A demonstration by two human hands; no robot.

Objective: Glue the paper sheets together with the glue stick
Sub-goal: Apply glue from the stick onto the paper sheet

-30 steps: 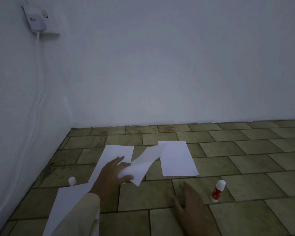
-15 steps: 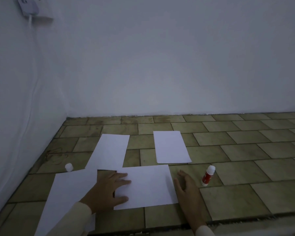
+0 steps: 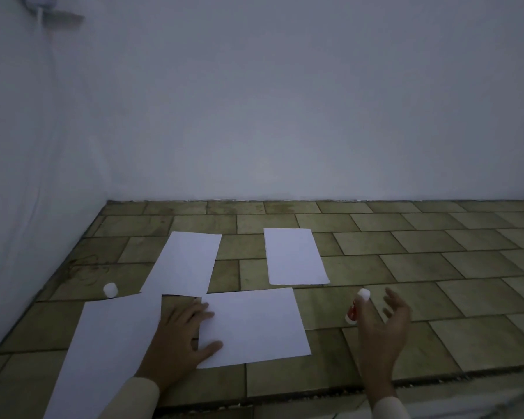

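Observation:
Several white paper sheets lie on the tiled floor. The nearest middle sheet (image 3: 254,325) lies flat, and my left hand (image 3: 179,337) rests open on its left edge with fingers spread. Other sheets lie at the near left (image 3: 103,352), behind it (image 3: 185,261) and further back to the right (image 3: 294,255). A red glue stick (image 3: 356,306) with a white top stands upright to the right of the middle sheet. My right hand (image 3: 381,328) hovers open just right of the stick, fingers apart, not gripping it.
A small white cap (image 3: 110,289) stands on the floor at the left near the wall. White walls (image 3: 254,116) close the left side and the back. A white cable (image 3: 47,86) hangs down the left wall. Bare tiles (image 3: 466,267) stretch to the right.
My left hand has laid the lifted sheet flat on the floor in front of me. My right hand has risen off the floor and moved right, up to the glue stick.

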